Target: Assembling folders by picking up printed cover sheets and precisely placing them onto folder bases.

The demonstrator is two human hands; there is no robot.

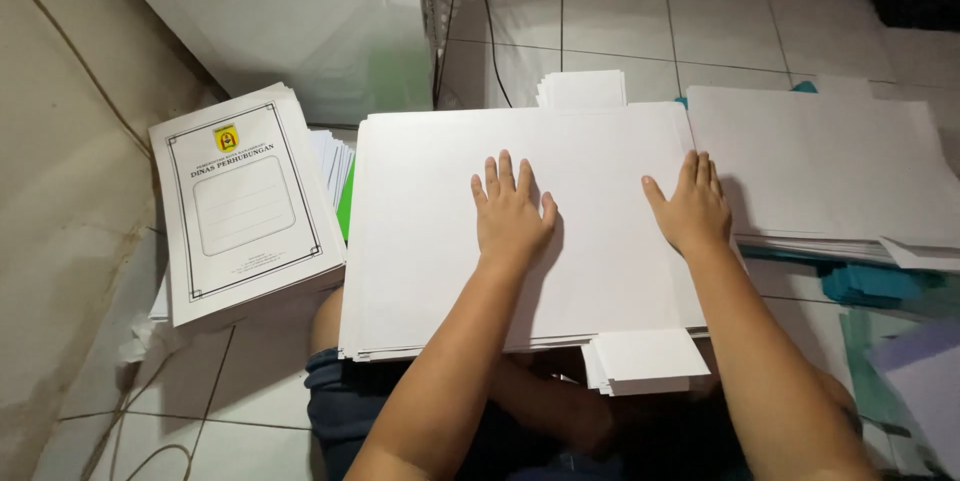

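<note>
Tiled floor [700,31], hands [600,211] perhaps hiding sheet stack [420,241]

Left hand [512,209] and right hand [692,209] lie flat, fingers spread, on white tabbed folder stack [430,241] at centre frame. Printed cover stack [240,206] at left, loose white sheets [830,171] at right, tiled floor [620,21] at top.

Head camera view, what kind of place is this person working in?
Likely a small print or binding workspace on a tiled floor: both hands press a big stack of white sheets, beside a pile of printed covers and more paper stacks.
</note>
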